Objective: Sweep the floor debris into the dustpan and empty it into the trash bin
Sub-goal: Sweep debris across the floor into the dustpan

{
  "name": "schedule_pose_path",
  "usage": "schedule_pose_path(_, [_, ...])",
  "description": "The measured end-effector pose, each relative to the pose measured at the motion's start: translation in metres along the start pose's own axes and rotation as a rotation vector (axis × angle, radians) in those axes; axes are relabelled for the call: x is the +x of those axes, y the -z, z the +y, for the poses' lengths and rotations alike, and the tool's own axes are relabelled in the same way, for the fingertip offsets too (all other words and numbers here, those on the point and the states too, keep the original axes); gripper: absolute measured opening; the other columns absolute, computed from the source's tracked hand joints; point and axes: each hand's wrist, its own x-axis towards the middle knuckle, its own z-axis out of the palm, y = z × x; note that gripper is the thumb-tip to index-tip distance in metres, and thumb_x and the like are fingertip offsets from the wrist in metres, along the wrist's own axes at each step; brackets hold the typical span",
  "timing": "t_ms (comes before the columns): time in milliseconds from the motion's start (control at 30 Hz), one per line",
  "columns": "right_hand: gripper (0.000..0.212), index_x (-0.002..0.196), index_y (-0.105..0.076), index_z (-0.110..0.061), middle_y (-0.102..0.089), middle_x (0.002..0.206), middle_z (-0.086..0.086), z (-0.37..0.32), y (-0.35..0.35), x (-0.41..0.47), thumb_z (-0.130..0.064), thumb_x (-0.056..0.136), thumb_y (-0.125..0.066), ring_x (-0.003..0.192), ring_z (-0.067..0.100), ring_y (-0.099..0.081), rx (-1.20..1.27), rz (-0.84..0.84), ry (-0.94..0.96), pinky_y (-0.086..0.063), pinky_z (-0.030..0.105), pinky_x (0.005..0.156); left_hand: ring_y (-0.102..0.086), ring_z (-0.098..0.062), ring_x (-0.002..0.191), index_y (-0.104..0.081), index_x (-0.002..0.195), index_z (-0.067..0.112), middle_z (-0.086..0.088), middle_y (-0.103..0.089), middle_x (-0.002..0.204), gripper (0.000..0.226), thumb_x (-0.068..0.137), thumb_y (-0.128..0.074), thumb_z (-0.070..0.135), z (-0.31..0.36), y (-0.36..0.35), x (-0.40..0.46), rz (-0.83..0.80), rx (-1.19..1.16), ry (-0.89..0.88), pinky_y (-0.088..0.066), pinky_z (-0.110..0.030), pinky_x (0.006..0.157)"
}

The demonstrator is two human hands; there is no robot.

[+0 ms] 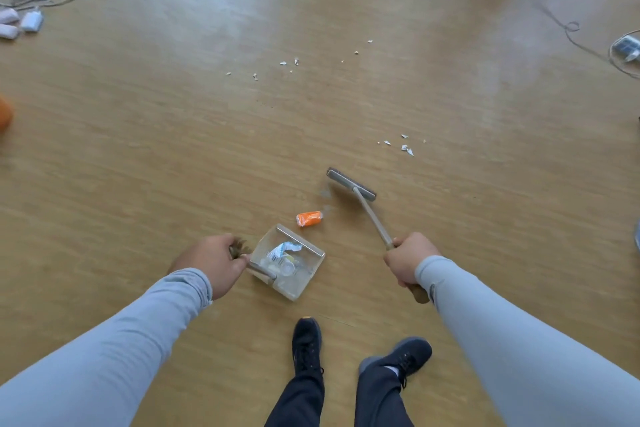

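My left hand (211, 262) grips the handle of a grey dustpan (304, 282) resting on the wood floor; a plastic wrapper and other clear trash lie inside it. My right hand (407, 262) grips the wooden handle of a broom whose grey head (350, 184) sits on the floor beyond the pan. An orange wrapper (309, 218) lies between the broom head and the dustpan's open edge. White paper scraps (403, 146) lie farther right, and more scraps (289, 64) are scattered farther ahead. No trash bin is in view.
Cables and white adapters (24, 7) lie at the far left. A thin cord (571, 28) and a round object (627, 48) sit at the right edge. An orange thing (5, 114) shows at the left edge. My shoes (306, 343) stand just behind the dustpan.
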Motion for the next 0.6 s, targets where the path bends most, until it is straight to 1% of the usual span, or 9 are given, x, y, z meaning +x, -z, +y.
schedule_pose_path(100, [0.038, 0.12, -0.062, -0.014, -0.061, 0.07, 0.014, -0.009, -0.004, 0.015, -0.004, 0.088, -0.045, 0.055, 0.026, -0.05, -0.046, -0.003, -0.023, -0.04, 0.024, 0.046, -0.066, -0.019, 0.087, -0.067, 0.101, 0.028, 0.01, -0.068, 0.09, 0.021, 0.089, -0.065, 0.045, -0.001, 0.006, 0.009, 0.006, -0.01, -0.006, -0.056, -0.035, 0.082])
schedule_pose_path(200, [0.035, 0.115, -0.065, -0.011, -0.061, 0.067, 0.014, -0.015, -0.012, 0.021, -0.005, 0.087, -0.044, 0.048, 0.024, -0.051, -0.074, -0.027, -0.023, -0.042, 0.025, 0.043, -0.066, -0.02, 0.087, -0.067, 0.101, 0.028, 0.01, -0.068, 0.089, 0.021, 0.089, -0.065, 0.045, -0.002, 0.007, 0.014, 0.007, 0.014, -0.021, -0.056, -0.035, 0.082])
schedule_pose_path(267, [0.036, 0.114, -0.066, -0.012, -0.06, 0.067, 0.013, -0.014, -0.019, 0.02, -0.005, 0.086, -0.044, 0.048, 0.023, -0.05, -0.092, -0.034, -0.022, -0.042, 0.024, 0.042, -0.065, -0.02, 0.087, -0.067, 0.102, 0.028, 0.009, -0.068, 0.089, 0.02, 0.09, -0.064, 0.044, -0.002, 0.007, 0.014, 0.006, 0.044, -0.041, -0.055, -0.033, 0.08])
schedule_pose_path(333, [0.037, 0.119, -0.064, -0.016, -0.06, 0.075, 0.013, -0.013, -0.023, 0.018, -0.006, 0.089, -0.045, 0.051, 0.024, -0.05, -0.087, -0.035, -0.026, -0.042, 0.024, 0.042, -0.065, -0.021, 0.087, -0.066, 0.102, 0.028, 0.007, -0.068, 0.089, 0.02, 0.09, -0.063, 0.044, -0.001, 0.007, 0.015, 0.003, 0.068, -0.059, -0.054, -0.032, 0.078])
schedule_pose_path(400, [0.039, 0.125, -0.06, -0.021, -0.061, 0.08, 0.012, -0.013, -0.024, 0.017, -0.009, 0.091, -0.046, 0.054, 0.025, -0.051, -0.08, -0.024, -0.018, -0.043, 0.024, 0.042, -0.065, -0.021, 0.087, -0.066, 0.103, 0.028, 0.007, -0.068, 0.089, 0.021, 0.091, -0.062, 0.045, 0.0, 0.009, 0.018, -0.008, 0.085, -0.071, -0.055, -0.033, 0.077])
schedule_pose_path(467, [0.039, 0.126, -0.06, -0.02, -0.061, 0.08, 0.012, -0.015, -0.023, 0.019, -0.009, 0.091, -0.046, 0.054, 0.025, -0.051, -0.089, -0.026, -0.015, -0.043, 0.024, 0.042, -0.065, -0.02, 0.086, -0.065, 0.103, 0.029, 0.009, -0.067, 0.089, 0.021, 0.091, -0.061, 0.047, 0.002, 0.014, 0.022, -0.02, 0.101, -0.069, -0.055, -0.034, 0.078])
schedule_pose_path(533, [0.035, 0.121, -0.062, -0.015, -0.06, 0.077, 0.012, -0.018, -0.024, 0.023, -0.007, 0.09, -0.047, 0.053, 0.025, -0.051, -0.146, -0.034, -0.008, -0.042, 0.023, 0.042, -0.064, -0.02, 0.087, -0.065, 0.103, 0.03, 0.009, -0.067, 0.09, 0.022, 0.091, -0.061, 0.048, 0.004, 0.017, 0.025, -0.023, 0.108, -0.071, -0.055, -0.034, 0.078])
schedule_pose_path(600, [0.032, 0.118, -0.062, -0.014, -0.061, 0.077, 0.011, -0.019, -0.026, 0.023, -0.009, 0.09, -0.05, 0.053, 0.025, -0.053, -0.259, -0.035, 0.007, -0.043, 0.025, 0.043, -0.065, -0.02, 0.088, -0.065, 0.105, 0.031, 0.009, -0.068, 0.091, 0.023, 0.091, -0.06, 0.048, 0.005, 0.016, 0.026, -0.017, 0.128, -0.09, -0.056, -0.034, 0.079])
